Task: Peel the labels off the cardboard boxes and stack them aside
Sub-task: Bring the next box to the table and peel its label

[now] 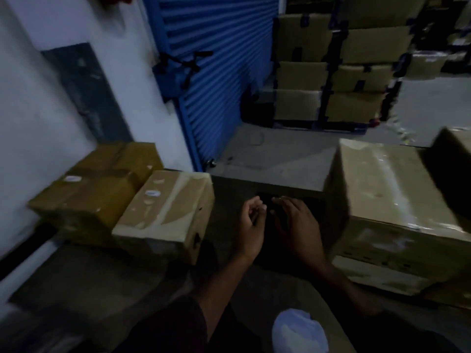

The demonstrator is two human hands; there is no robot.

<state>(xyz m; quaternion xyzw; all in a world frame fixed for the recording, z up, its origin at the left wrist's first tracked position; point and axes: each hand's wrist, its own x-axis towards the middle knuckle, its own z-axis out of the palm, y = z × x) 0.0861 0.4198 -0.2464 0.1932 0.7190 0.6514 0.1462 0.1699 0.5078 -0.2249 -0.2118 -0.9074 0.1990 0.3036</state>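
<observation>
On my left two cardboard boxes [102,192] sit against the wall, small pale labels [152,192] on their tops. At centre my left hand [251,225] curls its grip; whether it pinches anything I cannot tell. My right hand [297,225] lies spread on a dark box [267,184]. A taped carton [397,200] stands right.

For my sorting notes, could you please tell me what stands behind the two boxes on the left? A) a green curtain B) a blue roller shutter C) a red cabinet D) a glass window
B: a blue roller shutter rises behind the two boxes, the darker box and the lighter box.
</observation>
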